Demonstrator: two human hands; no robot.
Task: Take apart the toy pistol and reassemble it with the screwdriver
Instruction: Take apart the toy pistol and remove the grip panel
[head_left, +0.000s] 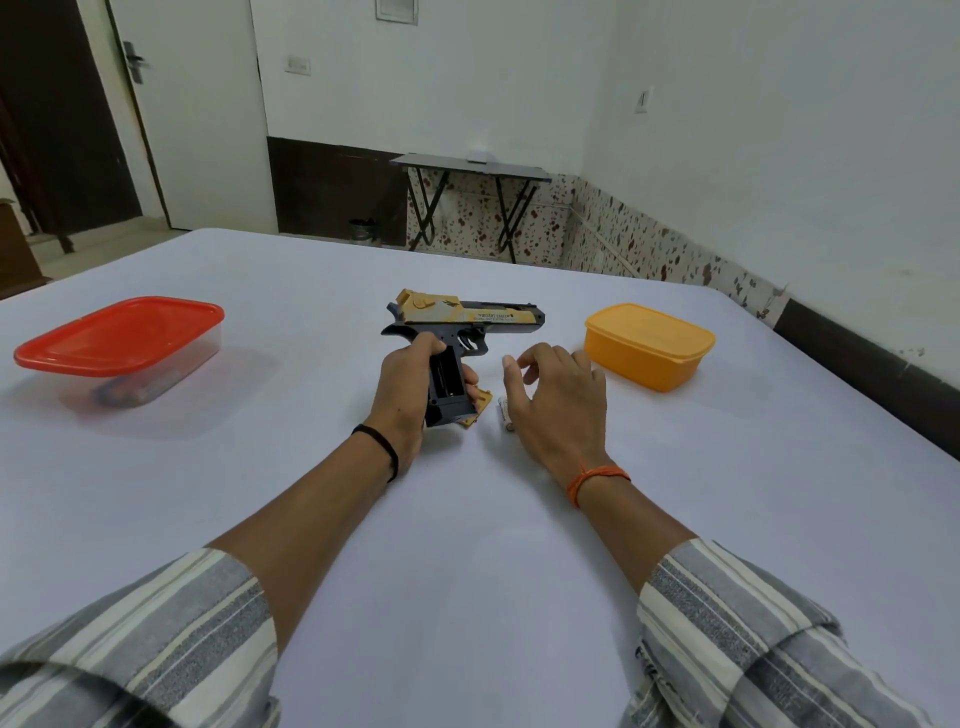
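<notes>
The toy pistol (462, 325) is dark blue with a yellow slide and points right over the middle of the table. My left hand (408, 387) grips its handle, whose battery compartment lies open and dark. A yellow cover plate (480, 410) lies on the table by the handle's base. A small white battery (504, 413) lies just right of it. My right hand (558, 397) hovers above the battery with fingers relaxed and spread, holding nothing. No screwdriver is visible in the open.
A clear box with a red lid (122, 338) stands at the left with some dark items inside. A closed yellow box (649, 345) stands at the right. The white table (467, 519) reaches to my sleeves. A folding table stands by the far wall.
</notes>
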